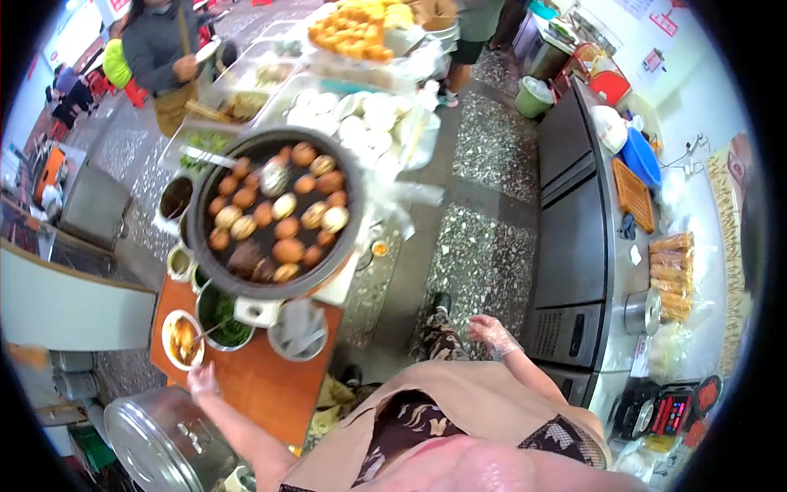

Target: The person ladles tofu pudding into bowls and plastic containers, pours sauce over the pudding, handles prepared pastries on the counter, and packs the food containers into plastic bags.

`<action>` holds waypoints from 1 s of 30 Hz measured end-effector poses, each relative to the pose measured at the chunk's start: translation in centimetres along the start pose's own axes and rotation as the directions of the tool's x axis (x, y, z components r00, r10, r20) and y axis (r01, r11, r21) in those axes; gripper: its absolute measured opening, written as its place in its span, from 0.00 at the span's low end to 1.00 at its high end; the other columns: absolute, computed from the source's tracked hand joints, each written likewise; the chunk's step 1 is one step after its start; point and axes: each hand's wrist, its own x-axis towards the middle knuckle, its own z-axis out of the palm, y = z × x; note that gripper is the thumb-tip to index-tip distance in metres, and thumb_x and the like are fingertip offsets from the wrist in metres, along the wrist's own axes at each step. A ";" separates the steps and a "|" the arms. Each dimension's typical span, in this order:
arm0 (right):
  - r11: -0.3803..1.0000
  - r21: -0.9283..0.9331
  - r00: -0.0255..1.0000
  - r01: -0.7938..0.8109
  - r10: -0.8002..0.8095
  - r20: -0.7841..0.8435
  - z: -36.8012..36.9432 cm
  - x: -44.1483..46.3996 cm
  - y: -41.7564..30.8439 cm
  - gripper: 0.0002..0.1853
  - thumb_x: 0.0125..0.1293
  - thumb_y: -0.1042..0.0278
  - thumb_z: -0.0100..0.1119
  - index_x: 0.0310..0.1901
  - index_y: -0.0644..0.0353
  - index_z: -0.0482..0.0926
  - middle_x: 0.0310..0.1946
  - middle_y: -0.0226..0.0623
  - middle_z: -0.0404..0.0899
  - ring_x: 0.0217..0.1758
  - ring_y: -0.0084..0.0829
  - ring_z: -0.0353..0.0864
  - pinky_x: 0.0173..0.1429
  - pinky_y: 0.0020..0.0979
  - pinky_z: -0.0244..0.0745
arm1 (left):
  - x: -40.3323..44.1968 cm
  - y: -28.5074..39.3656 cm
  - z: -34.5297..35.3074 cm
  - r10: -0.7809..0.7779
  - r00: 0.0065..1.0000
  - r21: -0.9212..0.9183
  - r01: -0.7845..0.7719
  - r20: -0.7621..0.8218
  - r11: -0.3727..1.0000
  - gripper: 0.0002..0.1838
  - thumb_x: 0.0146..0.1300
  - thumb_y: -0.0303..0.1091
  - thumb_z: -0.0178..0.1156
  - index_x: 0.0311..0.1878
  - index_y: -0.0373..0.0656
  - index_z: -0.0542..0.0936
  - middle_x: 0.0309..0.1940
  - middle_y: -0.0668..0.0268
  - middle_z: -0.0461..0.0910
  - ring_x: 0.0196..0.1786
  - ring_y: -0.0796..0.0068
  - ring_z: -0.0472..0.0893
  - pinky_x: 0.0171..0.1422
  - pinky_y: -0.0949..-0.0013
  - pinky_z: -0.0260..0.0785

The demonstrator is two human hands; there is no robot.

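My left hand (202, 380), in a thin clear glove, is at the near rim of a white bowl (168, 339) of orange-brown food, its fingers closed on the rim. Beside the bowl stands a metal pot of chopped greens (227, 320), and a spoon handle (215, 328) lies across its rim. My right hand (490, 332), also in a clear glove, hangs out to the right over the floor, fingers apart and holding nothing. A large dark pot (197, 238) of brown eggs (288, 249) stands beyond the bowl.
A metal bowl (297, 332) with pale contents stands on the orange table (270, 394). Behind the pot are trays of white food (369, 123) and fried pieces (348, 33). A lidded steel pot (147, 447) stands lower left, a steel counter (574, 246) right. A person (160, 49) stands opposite.
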 end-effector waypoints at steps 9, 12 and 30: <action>0.959 -0.164 0.953 0.232 -0.258 -0.158 -25.9 21.6 -17.9 0.15 0.60 0.64 0.58 0.45 0.64 0.78 0.30 0.31 0.79 0.31 0.22 0.74 0.37 0.26 0.71 | -33.0 0.7 31.1 0.854 0.356 0.552 -0.654 -0.380 0.518 0.35 0.55 0.32 0.64 0.66 0.49 0.61 0.59 0.57 0.72 0.56 0.59 0.76 0.51 0.52 0.74; 0.886 0.019 0.886 0.463 -0.463 0.025 -27.6 28.8 -29.7 0.16 0.63 0.61 0.57 0.48 0.62 0.78 0.32 0.30 0.79 0.31 0.20 0.74 0.36 0.24 0.71 | -35.6 -2.9 44.4 0.925 0.375 0.578 -0.743 -0.057 0.337 0.39 0.56 0.29 0.66 0.69 0.46 0.58 0.60 0.57 0.71 0.58 0.56 0.75 0.59 0.55 0.71; 0.857 0.317 0.870 0.406 -0.256 -0.420 -78.6 56.3 -66.7 0.14 0.66 0.61 0.58 0.50 0.57 0.78 0.38 0.33 0.83 0.37 0.22 0.80 0.45 0.23 0.75 | -70.6 -84.3 134.7 -0.160 -0.745 -0.724 -0.667 0.647 0.176 0.27 0.51 0.22 0.55 0.58 0.49 0.74 0.54 0.55 0.74 0.61 0.54 0.71 0.69 0.54 0.59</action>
